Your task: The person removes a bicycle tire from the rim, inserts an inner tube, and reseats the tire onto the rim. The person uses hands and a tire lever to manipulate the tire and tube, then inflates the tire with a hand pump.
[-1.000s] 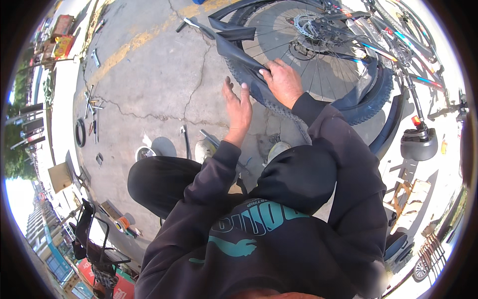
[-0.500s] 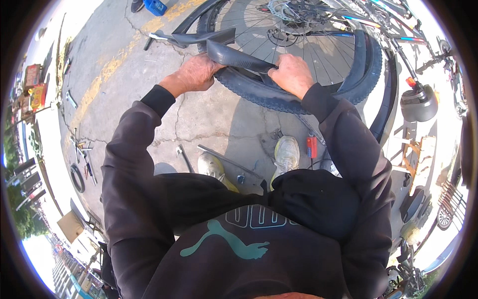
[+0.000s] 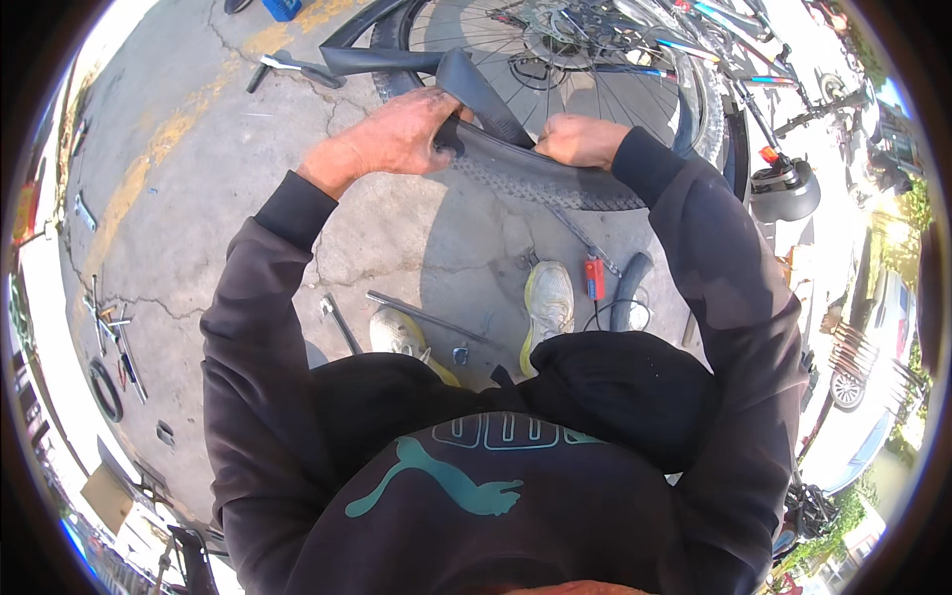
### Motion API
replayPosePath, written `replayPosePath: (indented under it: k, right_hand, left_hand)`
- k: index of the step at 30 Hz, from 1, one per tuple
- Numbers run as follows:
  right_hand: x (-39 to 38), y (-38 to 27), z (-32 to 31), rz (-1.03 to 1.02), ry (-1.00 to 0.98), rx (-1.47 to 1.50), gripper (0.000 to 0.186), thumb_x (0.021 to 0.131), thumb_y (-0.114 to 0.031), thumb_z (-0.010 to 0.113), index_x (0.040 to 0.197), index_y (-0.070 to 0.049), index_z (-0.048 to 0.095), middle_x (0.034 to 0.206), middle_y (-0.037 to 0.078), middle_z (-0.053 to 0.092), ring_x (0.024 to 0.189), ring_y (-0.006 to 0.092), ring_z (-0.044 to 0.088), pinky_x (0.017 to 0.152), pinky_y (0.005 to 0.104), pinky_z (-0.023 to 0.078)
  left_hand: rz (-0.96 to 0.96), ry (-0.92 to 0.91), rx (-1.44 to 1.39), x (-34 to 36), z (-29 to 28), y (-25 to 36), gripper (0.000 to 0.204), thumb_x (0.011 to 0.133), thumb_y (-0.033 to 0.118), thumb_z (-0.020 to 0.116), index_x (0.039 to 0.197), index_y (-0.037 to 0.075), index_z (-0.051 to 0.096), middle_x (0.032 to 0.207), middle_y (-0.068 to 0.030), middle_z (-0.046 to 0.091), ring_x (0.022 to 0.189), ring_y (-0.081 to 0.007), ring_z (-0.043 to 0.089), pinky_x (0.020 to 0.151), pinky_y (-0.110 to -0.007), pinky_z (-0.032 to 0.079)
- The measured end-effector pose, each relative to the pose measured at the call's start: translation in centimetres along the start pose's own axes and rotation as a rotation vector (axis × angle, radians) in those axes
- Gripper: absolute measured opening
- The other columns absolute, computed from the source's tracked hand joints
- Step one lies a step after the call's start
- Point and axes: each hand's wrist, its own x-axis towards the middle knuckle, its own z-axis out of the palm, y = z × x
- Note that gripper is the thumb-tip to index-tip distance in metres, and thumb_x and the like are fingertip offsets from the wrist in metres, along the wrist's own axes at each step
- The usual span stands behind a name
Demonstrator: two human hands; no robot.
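A bicycle wheel with a black knobby tire (image 3: 540, 181) lies before me, its near part pulled out of shape. A flat black inner tube (image 3: 483, 97) hangs loose over the near side and runs in between my hands. My left hand (image 3: 397, 137) grips the tire's near edge at the left, thumb below and fingers over the top. My right hand (image 3: 578, 140) is closed on the tire's edge to the right, beside the tube's end; its fingertips are hidden. Beyond, spokes surround the brake disc (image 3: 555, 42).
A red-handled tool (image 3: 594, 279) with a cable lies near my right shoe (image 3: 548, 300). A metal bar (image 3: 426, 315) and a hammer-like tool (image 3: 340, 323) lie by my left shoe. Several tools (image 3: 121, 337) rest far left. Bicycle parts and a black saddle (image 3: 785, 193) stand at the right.
My left hand has turned and spread its thumb under the tire's edge. The near part of the tire has bent flatter between my hands, and the tube has shifted. The view has swung right.
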Motion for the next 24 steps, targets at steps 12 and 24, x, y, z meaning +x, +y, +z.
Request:
replayPosePath:
  k: [12,24]
  right_hand:
    - [16.5,-8.4,-7.7,-0.159,0.536,-0.251,0.072,0.088,-0.064,0.067,0.113,0.003,0.074,0.116,0.023,0.073,0.107,0.0345,0.071,0.089,0.0449,0.056]
    - [27.8,1.0,-27.7,0.194,1.408,-0.227,0.039,0.098,-0.031,0.057,0.093,0.003,0.075,0.098,0.026,0.074,0.095,0.0451,0.071,0.080,0.0539,0.056]
  left_hand:
    - [-0.249,0.176,-0.208,1.9,2.6,2.8,0.073,0.107,0.050,0.048,0.055,0.001,0.061,0.058,-0.0226,0.058,0.067,-0.0438,0.061,0.070,-0.052,0.049]
    - [-0.363,0.295,-0.277,0.6,4.3,3.7,0.037,0.088,0.032,0.078,0.078,0.000,0.064,0.075,-0.0154,0.065,0.082,-0.0365,0.066,0.073,-0.048,0.053]
